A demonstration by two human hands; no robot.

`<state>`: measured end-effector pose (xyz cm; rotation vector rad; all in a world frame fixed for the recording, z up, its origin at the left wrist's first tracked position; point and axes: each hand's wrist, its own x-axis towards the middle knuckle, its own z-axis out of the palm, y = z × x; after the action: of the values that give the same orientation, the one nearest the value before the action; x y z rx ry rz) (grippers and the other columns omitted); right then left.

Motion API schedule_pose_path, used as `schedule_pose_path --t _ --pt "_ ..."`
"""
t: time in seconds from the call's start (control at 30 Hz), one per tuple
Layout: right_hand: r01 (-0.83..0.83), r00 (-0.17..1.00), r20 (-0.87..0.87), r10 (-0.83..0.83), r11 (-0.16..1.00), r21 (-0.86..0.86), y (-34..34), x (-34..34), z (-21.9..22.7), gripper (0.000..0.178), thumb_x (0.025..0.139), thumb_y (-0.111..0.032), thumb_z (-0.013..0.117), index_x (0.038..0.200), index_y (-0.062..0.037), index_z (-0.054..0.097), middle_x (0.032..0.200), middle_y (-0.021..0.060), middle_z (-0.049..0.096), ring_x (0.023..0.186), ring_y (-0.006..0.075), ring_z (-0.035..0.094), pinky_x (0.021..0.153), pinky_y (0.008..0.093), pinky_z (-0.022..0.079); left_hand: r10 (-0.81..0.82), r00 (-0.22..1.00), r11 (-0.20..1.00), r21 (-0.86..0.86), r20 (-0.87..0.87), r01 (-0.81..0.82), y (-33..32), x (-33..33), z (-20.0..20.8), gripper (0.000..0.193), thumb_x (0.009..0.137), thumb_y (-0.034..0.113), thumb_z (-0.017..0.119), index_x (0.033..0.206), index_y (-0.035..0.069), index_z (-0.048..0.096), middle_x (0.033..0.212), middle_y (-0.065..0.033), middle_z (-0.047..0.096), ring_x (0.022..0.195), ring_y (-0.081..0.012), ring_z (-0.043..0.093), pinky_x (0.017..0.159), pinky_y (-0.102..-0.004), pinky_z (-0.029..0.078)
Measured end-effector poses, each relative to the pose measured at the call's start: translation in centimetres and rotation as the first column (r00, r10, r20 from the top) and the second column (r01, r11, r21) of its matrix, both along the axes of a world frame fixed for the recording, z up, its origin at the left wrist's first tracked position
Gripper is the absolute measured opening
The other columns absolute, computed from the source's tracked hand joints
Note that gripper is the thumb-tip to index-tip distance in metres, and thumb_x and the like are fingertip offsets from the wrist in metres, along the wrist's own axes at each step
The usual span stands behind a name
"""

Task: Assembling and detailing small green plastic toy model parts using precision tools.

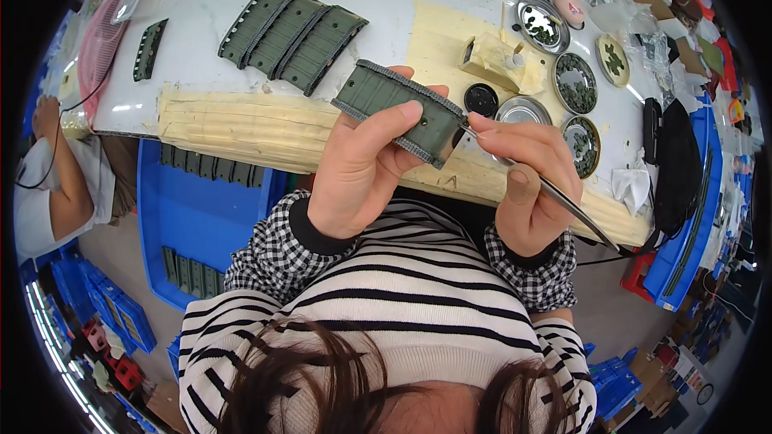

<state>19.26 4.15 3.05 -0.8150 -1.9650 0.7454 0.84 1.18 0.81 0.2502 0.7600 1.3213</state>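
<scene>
Above the table's near edge, my left hand (pixel 351 170) grips a dark green curved plastic part (pixel 376 98) with ridged grey rims. The thumb presses on its outer face and the fingers are behind it, mostly hidden. Closed in a pinch, my right hand (pixel 540 162) holds a pair of metal tweezers (pixel 577 210). Their tip meets the right end of the green part; whether a small piece is between the tips cannot be made out. Beyond my left hand, several similar green parts (pixel 293 36) lie side by side on the white table (pixel 189 56).
Round dishes of small dark green pieces (pixel 576 84) stand at right, near a black-topped round container (pixel 481 100) and a yellowish taped block (pixel 494 64). A padded strip (pixel 241 128) lines the near edge. Below left, a blue bin (pixel 201 225) holds green parts. Another person's arm (pixel 68 185) shows far left.
</scene>
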Motion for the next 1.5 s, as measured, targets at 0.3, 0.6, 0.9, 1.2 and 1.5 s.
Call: schedule_pose_path --t 0.3,0.6,0.9,1.2,1.5 --pt "-0.032 0.999 -0.012 0.032 0.999 0.042 -0.1 0.7 0.5 0.019 0.085 -0.005 0.063 0.103 -0.0008 0.067 0.105 0.0152 0.068 0.089 0.024 0.064 0.078 0.0311 0.052 -0.093 0.987 0.996 0.024 0.132 0.09 0.4 -0.5 -0.2 0.041 0.093 0.009 0.051 0.132 0.006 0.043 0.125 -0.018 0.056 0.111 -0.0225 0.059 0.094 -0.0364 0.052" --pt "-0.034 0.998 -0.044 0.037 0.998 0.06 -0.2 0.8 0.4 0.022 0.081 -0.002 0.065 0.104 -0.0014 0.068 0.105 0.0151 0.068 0.087 0.0239 0.065 0.076 0.0309 0.053 -0.114 0.981 0.993 0.025 0.158 0.112 0.4 -0.4 0.0 0.041 0.093 0.008 0.052 0.132 0.006 0.043 0.124 -0.017 0.056 0.113 -0.022 0.058 0.096 -0.0365 0.05" --pt "-0.064 0.996 0.062 0.059 0.994 0.085 -0.2 0.7 1.3 0.022 0.081 -0.002 0.068 0.103 -0.0006 0.068 0.104 0.0152 0.066 0.087 0.0239 0.066 0.074 0.03 0.054 -0.116 0.963 0.993 -0.007 0.244 0.121 0.6 -0.5 -0.1 0.036 0.091 0.007 0.054 0.126 0.004 0.046 0.12 -0.0171 0.057 0.113 -0.0224 0.058 0.096 -0.0364 0.049" --pt "-0.12 0.985 0.138 0.103 0.986 0.119 -0.3 0.9 1.4 0.027 0.079 -0.002 0.069 0.106 -0.0011 0.067 0.108 0.0165 0.065 0.091 0.025 0.067 0.074 0.0303 0.055 -0.13 0.949 0.991 -0.004 0.286 0.137 0.4 -0.6 -0.4 0.034 0.09 0.007 0.055 0.124 0.004 0.048 0.119 -0.017 0.057 0.112 -0.023 0.057 0.095 -0.037 0.05" --pt "-0.118 0.991 0.077 0.111 0.989 0.089 -0.6 1.3 1.4 0.034 0.076 -0.003 0.07 0.11 0.0 0.065 0.111 0.0171 0.064 0.099 0.0264 0.065 0.081 0.0322 0.053 -0.182 0.956 0.983 0.033 0.231 0.179 0.8 -0.7 0.2 0.04 0.091 0.009 0.054 0.129 0.005 0.045 0.12 -0.0165 0.057 0.111 -0.0223 0.058 0.094 -0.0363 0.051"
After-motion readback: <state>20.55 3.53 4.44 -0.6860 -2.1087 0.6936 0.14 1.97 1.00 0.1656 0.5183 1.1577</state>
